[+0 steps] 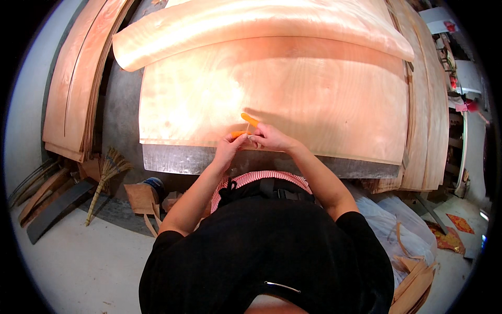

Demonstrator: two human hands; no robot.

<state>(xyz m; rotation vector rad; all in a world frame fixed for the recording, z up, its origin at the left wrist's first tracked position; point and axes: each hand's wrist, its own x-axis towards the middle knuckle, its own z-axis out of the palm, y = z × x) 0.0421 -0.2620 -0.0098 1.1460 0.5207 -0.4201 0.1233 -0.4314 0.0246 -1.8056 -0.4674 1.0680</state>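
Note:
My left hand (pixel 226 148) and my right hand (pixel 272 138) meet above the front edge of a pale wood veneer sheet (pixel 324 104). The fingers of both are pinched together at one spot. An orange, rounded sleeve, which looks like a finger cot (pixel 250 120), covers the right index finger, which points up and left. A second orange cover (pixel 238 134) shows at a left fingertip. Something thin and whitish seems to run between the fingers, too small to make out. Across the sheet's far part lies a curled veneer sheet (pixel 261 26).
A grey metal table edge (pixel 178 159) runs under the sheet. Veneer stacks stand at the left (pixel 78 78) and right (pixel 426 104). On the left floor are a straw broom (pixel 107 172) and a bucket (pixel 153 183). Clear plastic sheeting (pixel 397 214) and veneer scraps (pixel 415 280) lie at the right.

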